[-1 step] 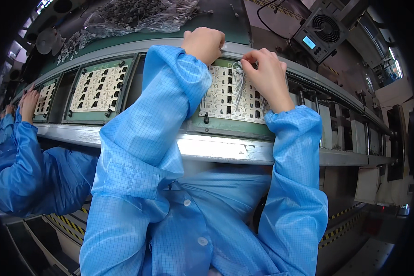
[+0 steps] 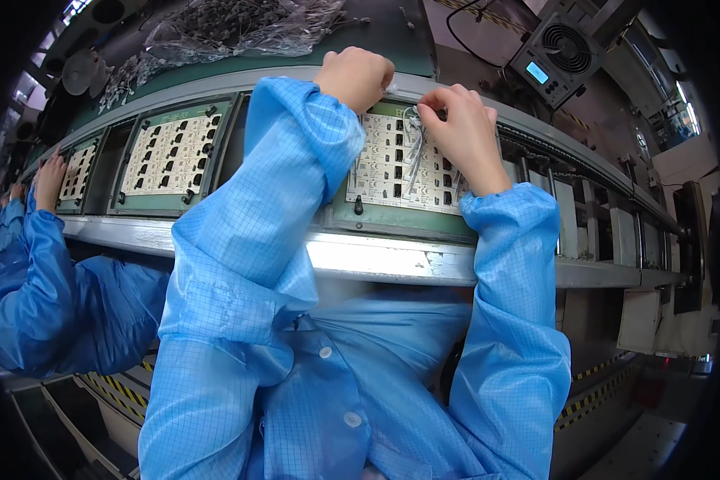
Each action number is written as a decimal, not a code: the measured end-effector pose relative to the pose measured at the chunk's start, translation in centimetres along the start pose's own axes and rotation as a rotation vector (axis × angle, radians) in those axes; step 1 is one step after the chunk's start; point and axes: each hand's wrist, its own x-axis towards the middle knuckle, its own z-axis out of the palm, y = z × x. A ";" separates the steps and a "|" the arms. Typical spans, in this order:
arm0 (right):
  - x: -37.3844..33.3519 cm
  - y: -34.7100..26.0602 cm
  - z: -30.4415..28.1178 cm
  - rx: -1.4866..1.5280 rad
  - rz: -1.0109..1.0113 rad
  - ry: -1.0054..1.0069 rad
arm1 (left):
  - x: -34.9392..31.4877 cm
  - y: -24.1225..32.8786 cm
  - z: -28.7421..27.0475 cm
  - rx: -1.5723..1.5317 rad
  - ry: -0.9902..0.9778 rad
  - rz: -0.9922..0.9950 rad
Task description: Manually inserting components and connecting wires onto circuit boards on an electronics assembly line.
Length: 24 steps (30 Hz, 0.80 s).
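A white circuit board panel (image 2: 376,178) with rows of black parts lies in a green carrier frame (image 2: 408,224) in front of me. Thin white wire leads (image 2: 414,156) lie across its middle. My right hand (image 2: 468,132) is over the panel's far right part, its thumb and forefinger pinched at the upper end of the leads. At the panel's far left edge is my left hand (image 2: 354,78), its fingers curled shut. A small whitish bit shows by those fingertips, too small to name. My left sleeve covers part of the carrier.
More panels in carriers (image 2: 172,156) stand along the metal rail (image 2: 392,258) to the left, where a co-worker's hand (image 2: 50,180) rests. A clear bag of wire parts (image 2: 240,28) lies beyond the line. At the far right stands a fan unit with a lit screen (image 2: 564,56).
My left hand has shifted very slightly, and the whitish bit by its fingertips shows more plainly. My right hand stays almost where it was.
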 end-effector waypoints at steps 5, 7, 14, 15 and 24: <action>-0.2 0.1 -0.1 0.012 0.012 -0.045 | -0.7 -1.7 0.3 0.019 0.038 0.324; -0.1 0.2 -0.2 0.015 0.020 -0.040 | -0.9 -1.8 0.7 -0.016 0.071 0.420; -0.2 0.3 -0.3 0.036 0.015 0.005 | -1.4 -2.2 1.1 -0.006 0.089 0.417; -0.2 0.5 -0.3 0.039 0.019 0.003 | -1.5 -2.4 1.2 -0.033 0.095 0.428; 0.3 1.5 -0.8 0.052 -0.003 0.070 | -1.7 -2.6 1.8 -0.217 0.033 0.286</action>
